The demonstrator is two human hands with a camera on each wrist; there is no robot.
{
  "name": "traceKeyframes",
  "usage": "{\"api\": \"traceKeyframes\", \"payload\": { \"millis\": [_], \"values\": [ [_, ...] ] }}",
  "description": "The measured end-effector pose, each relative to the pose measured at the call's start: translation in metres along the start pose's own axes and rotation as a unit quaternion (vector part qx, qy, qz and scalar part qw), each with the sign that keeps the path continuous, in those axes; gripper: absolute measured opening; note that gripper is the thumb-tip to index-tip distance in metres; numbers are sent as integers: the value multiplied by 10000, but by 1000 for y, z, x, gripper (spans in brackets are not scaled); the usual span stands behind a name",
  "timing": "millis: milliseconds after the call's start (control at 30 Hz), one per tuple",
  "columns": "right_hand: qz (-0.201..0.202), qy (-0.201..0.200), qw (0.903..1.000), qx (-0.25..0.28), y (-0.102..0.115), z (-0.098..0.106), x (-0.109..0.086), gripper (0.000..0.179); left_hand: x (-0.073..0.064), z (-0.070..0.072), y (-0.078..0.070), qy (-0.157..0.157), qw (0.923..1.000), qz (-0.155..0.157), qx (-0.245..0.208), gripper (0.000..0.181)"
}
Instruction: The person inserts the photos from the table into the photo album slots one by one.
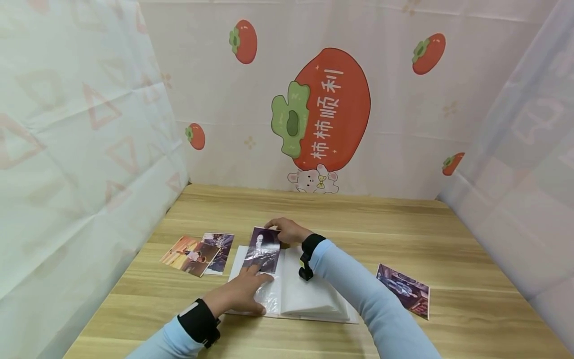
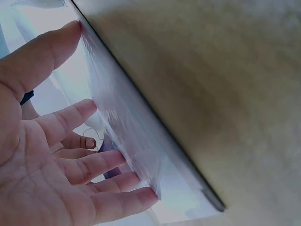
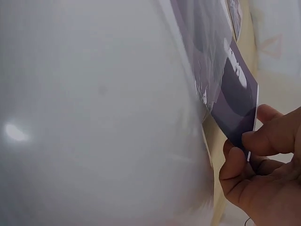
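A photo album (image 1: 309, 291) lies spread on the table with clear plastic sleeves. Partway inside the left page's sleeve (image 2: 117, 113) sits a dark purple photo (image 1: 262, 247), its far end sticking out past the album's top edge. My right hand (image 1: 289, 232) pinches that outer end at a corner between thumb and fingers, as the right wrist view (image 3: 268, 155) shows of the hand. My left hand (image 1: 242, 291) rests on the lower left page with fingers spread, fingertips on the plastic near the photo's lower end.
Left of the album, an orange-toned photo (image 1: 190, 255) overlaps a purple photo (image 1: 220, 252). Another photo (image 1: 405, 290) lies to the right, beyond my right forearm. The wooden table (image 1: 358, 219) meets printed cloth at its back and sides.
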State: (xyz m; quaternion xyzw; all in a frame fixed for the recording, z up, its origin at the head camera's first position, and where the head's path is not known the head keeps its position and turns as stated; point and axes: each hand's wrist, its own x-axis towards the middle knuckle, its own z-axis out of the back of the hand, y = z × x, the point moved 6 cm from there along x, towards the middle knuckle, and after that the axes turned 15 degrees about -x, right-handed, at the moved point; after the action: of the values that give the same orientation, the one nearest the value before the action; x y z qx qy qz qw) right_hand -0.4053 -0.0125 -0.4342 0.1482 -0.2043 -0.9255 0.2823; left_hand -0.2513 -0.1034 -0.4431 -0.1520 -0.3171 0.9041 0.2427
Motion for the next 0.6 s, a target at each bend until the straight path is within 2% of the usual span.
{"api": "traceKeyframes", "payload": {
  "millis": [200, 367, 600],
  "values": [
    [11, 449, 9984, 338, 3, -7, -3, 50, -1, 0, 1, 69, 9999, 106, -103, 68],
    [227, 661, 9975, 42, 6, -14, -4, 47, 0, -3, 2, 113, 9998, 151, -88, 69],
    [414, 696, 9960, -372, 11, -14, -4, 46, 1, -1, 1, 127, 9998, 178, -23, 68]
  ]
}}
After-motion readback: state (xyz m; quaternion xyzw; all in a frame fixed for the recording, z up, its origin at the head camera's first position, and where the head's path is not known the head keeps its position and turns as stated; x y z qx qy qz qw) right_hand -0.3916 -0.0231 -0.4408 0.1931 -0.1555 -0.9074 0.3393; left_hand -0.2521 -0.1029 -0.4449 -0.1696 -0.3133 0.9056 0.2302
